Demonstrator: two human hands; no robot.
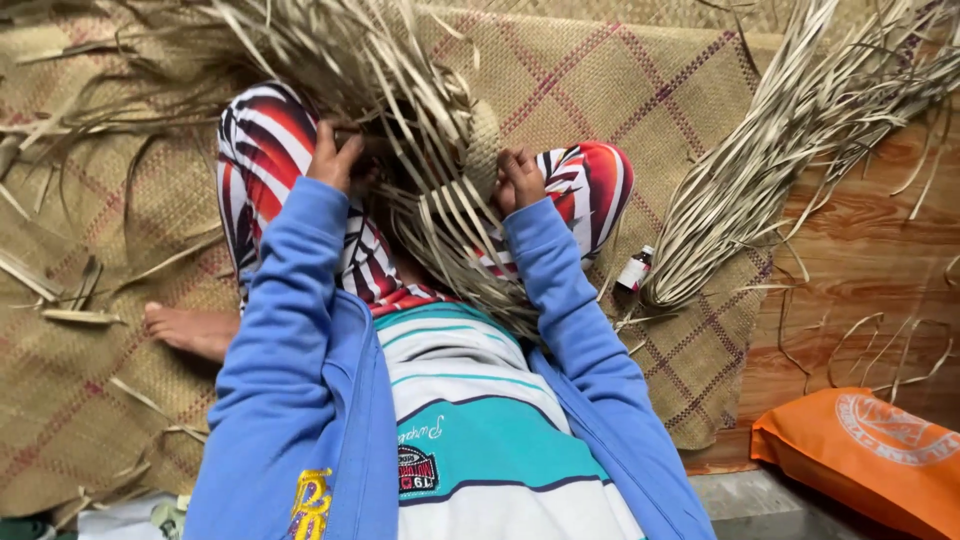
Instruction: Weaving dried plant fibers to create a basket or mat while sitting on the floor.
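I sit cross-legged on a woven mat (pixel 620 90) with a half-woven piece of dry palm strips (pixel 470 180) in my lap. My left hand (pixel 333 156) pinches loose strips at the left side of the piece, fingers closed on them. At the right side, my right hand (pixel 518 180) grips the woven edge next to a small rounded woven part (pixel 484 145). Long loose strips fan upward and down over my striped trousers. Blue jacket sleeves cover both arms.
A bundle of dry palm strips (pixel 790 140) lies to the right, across the mat's edge and the wooden floor. A small dark bottle with a white cap (pixel 634 270) lies near it. An orange bag (pixel 870 450) sits at the lower right. Stray strips litter the left.
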